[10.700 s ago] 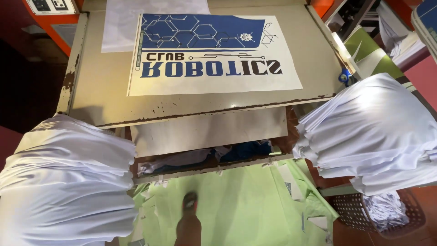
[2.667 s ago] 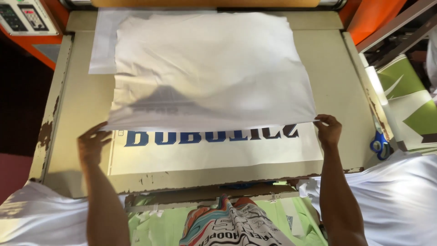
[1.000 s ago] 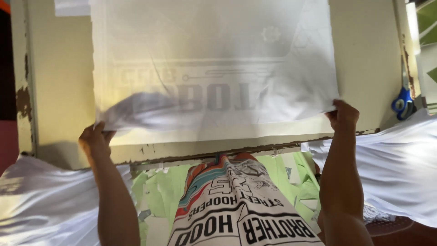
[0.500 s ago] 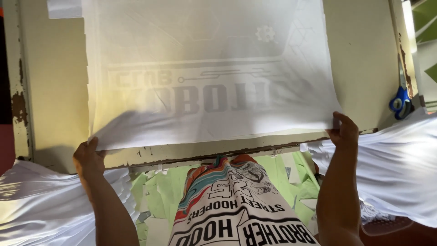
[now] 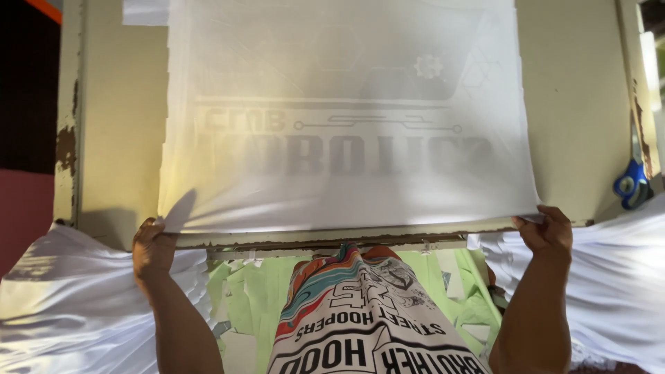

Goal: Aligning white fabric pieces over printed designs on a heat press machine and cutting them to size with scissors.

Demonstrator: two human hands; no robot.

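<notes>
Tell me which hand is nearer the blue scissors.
Right. The right hand grips the white fabric corner just left of and below the scissors; the left hand is at the far corner.

White fabric stacks [image 5: 76, 305] flank both sides; scissors [image 5: 632, 183] crowd the right edge

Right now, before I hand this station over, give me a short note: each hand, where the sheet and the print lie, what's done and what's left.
Left hand: pinching the near left corner of the thin white sheet.
Right hand: pinching the near right corner.
The sheet is spread over the cream platen; the blue printed design shows faintly through it.
Scissors with blue handles lie at the platen's right edge. Stacks of white cloth sit on both sides.
Done: sheet drawn across the design.
Left: the near edge is still lifted and slightly rippled; it needs laying flat and letting go.
</notes>
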